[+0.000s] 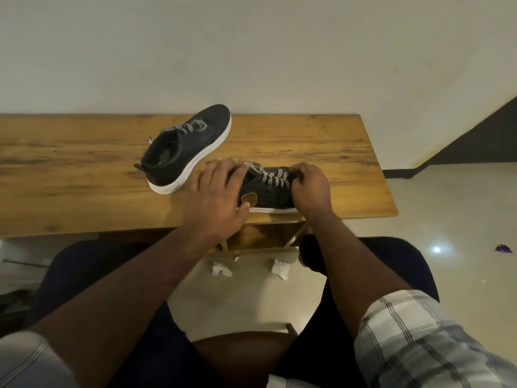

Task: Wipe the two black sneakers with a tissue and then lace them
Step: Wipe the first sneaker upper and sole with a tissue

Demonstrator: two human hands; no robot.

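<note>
Pale wall [251, 51] filled the upper view, and below it a wooden table [70, 175] ran across, its right end stopping short of a glossy tiled floor [447, 208].

Two black sneakers with white soles sat on the table. The far sneaker [190, 149] lay at an angle, toe toward the wall and heel toward the person, with a patterned lace [193, 126] threaded loosely over its tongue. The near sneaker [268, 191] stood at the table's front edge, just beside the far one, a tan patch [249, 199] showing on its side.

The left hand [216, 197] lay over the near sneaker's heel end, fingers spread and fairly straight on top, thumb resting by the patch. The right hand [309, 186] was at the toe end, fingers curled in tight; it seemed to pinch the near lace [272, 176] at the front eyelets, though the fingertips were hidden behind the knuckles.

Under the table, between the person's knees, two crumpled tissues [221, 268] lay on the floor, a little apart. A small purple wrapper [503, 248] lay on the tiles at far right. Checked sleeves [414, 331] covered both upper arms.
</note>
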